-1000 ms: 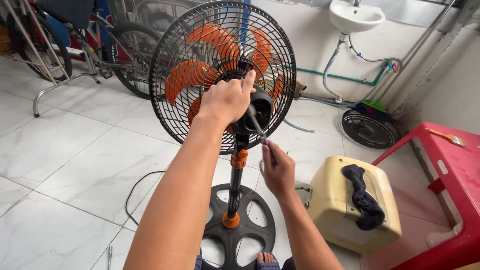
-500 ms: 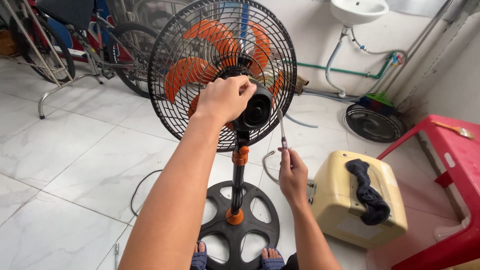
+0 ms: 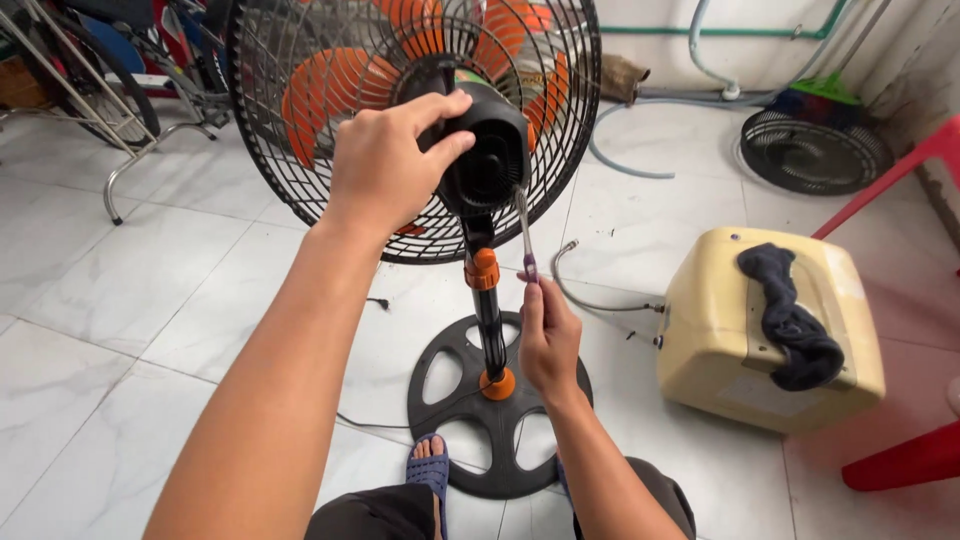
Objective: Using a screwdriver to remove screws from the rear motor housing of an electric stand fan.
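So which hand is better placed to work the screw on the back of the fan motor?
Probably the right hand: it holds the screwdriver, whose tip already points up at the motor housing. The left hand is wrapped over the housing, steadying the fan, and carries no tool.

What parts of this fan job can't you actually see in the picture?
- Head view: the screwdriver tip, lost against the dark motor housing.
- The housing's left side, covered by the left hand.
- The screwdriver handle, wrapped by the right hand.
- The fan guard top, cut off by the upper edge.
- The red chair, cut off at the right edge.
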